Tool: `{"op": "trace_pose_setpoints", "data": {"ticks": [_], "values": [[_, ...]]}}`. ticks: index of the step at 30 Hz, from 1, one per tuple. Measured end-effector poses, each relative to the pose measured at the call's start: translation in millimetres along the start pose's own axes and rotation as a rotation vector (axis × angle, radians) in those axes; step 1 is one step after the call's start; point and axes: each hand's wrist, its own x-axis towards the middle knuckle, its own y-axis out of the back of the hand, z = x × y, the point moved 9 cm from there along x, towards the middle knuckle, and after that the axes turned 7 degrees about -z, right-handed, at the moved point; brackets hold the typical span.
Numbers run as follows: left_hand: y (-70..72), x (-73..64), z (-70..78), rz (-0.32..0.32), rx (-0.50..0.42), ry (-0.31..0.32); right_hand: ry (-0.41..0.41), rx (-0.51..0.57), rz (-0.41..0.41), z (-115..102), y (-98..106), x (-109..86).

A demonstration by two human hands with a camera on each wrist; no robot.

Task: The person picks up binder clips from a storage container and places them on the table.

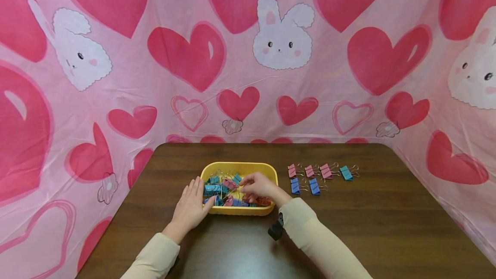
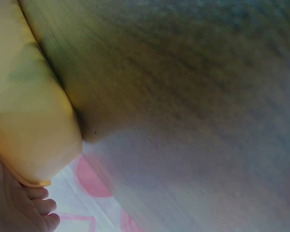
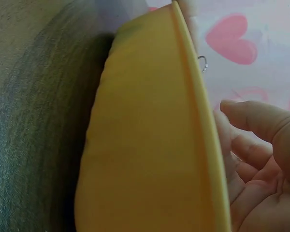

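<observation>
A yellow tray point(image 1: 240, 211) holds a jumble of binder clips in teal, blue and pink. My left hand point(image 1: 190, 206) rests at its left end, fingers straight along the outside and thumb over the front rim. In the left wrist view, fingertips point(image 2: 46, 207) of that hand show beside the tray wall point(image 2: 34, 111). My right hand point(image 1: 257, 186) reaches in over the right side, fingers bent among the clips, close to a pink binder clip point(image 1: 230, 184). The right wrist view shows its thumb point(image 3: 251, 116) behind the tray wall point(image 3: 145, 125); I cannot tell whether it pinches a clip.
Right of the tray, binder clips lie in two rows on the brown wooden table point(image 1: 372, 223). The back row has several pink ones point(image 1: 326, 171) and a teal one point(image 1: 346, 173); the front row has two blue ones point(image 1: 314, 186). A pink heart-patterned cloth point(image 1: 240, 72) surrounds the table.
</observation>
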Motion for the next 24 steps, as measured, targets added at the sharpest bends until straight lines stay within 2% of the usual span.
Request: {"op": "trace_pose_setpoints", "data": {"ticks": [7,12,19,24], "values": [[-0.7,0.4,-1.1,-0.001,0.002,0.000,-0.028,-0.081,-0.008,4.1,-6.2,3.7],[0.5,1.0,-1.2,0.011,0.004,-0.006,-0.065,-0.115,0.023,3.9,-6.6,3.7],[-0.3,1.7,-2.0,0.010,-0.002,-0.003,-0.074,-0.176,0.063,1.7,-5.0,2.4],[-1.6,1.9,-2.2,-0.001,-0.011,0.001,-0.082,-0.168,0.098,4.4,0.2,0.0]]}}
